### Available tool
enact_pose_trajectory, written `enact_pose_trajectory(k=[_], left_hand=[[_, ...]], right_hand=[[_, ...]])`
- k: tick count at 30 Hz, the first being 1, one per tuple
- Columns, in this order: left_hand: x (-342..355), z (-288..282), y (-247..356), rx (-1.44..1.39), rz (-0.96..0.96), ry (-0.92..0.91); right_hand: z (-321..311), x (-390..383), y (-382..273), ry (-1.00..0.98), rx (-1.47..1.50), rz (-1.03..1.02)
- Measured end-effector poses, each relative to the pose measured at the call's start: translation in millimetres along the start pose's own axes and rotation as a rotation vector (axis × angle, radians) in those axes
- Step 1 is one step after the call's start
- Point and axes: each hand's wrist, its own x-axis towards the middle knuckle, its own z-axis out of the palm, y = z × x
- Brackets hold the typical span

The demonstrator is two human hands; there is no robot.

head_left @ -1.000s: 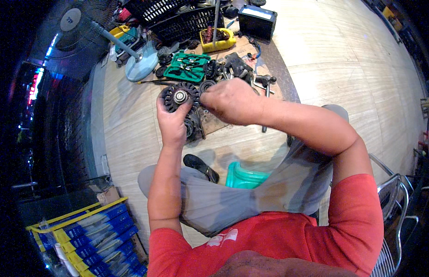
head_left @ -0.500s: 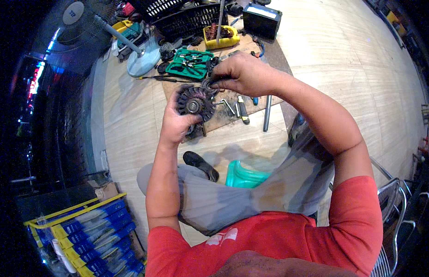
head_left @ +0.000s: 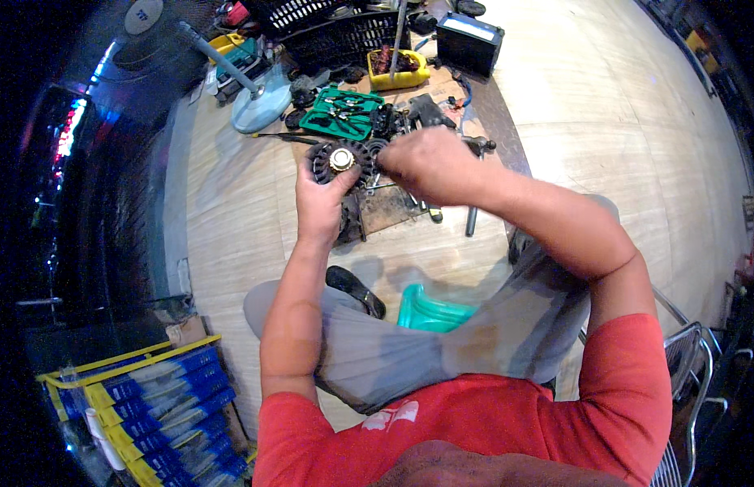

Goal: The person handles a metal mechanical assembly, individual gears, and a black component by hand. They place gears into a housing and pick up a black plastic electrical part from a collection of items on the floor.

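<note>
In my left hand [head_left: 318,195] is a round black finned part [head_left: 360,158] with a shiny metal hub [head_left: 341,159] at its centre, gripped by thumb and fingers over the cardboard [head_left: 393,215]. My right hand [head_left: 429,166] is closed just right of it, fingertips by its rim; what they hold is hidden and blurred. Behind them lie an open green tool case [head_left: 342,114], a dark ring part [head_left: 377,148] and jumbled metal parts. A hammer [head_left: 481,144] and a metal bar [head_left: 472,223] are to the right, partly behind my right hand and arm.
A fan stand [head_left: 262,105], black crates [head_left: 336,45], a yellow container [head_left: 397,75] and a black battery [head_left: 468,45] stand at the back. A green plastic stool [head_left: 433,312] is between my legs, blue-yellow boxes [head_left: 158,390] at lower left, a metal chair [head_left: 685,365] at right.
My right hand rose, uncovering tools on the cardboard, then came back down beside the part. My left hand tilted the part and now holds it slightly higher, hub facing up.
</note>
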Motion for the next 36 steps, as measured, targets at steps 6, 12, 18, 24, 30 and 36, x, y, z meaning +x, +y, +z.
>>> enact_pose_trajectory(k=[6,12,18,24,30,36], left_hand=[[-3,3,-11,-0.008,0.016,0.142],[6,-9,-4,-0.178,-0.027,-0.063],[2,-12,6,-0.226,-0.158,-0.346],[7,-17,3,-0.1,-0.14,-0.426],[10,-14,-4,0.12,-0.03,-0.163],[8,-3,-7,0.06,0.028,0.118]], right_hand=[[26,-2,-21,0.003,0.064,0.102],[-6,10,12,-0.051,0.159,0.175],[-30,19,40,-0.041,0.344,0.121],[-27,22,35,-0.116,0.212,0.104],[-20,16,22,-0.031,-0.001,0.119],[14,8,-16,-0.043,-0.028,0.074]])
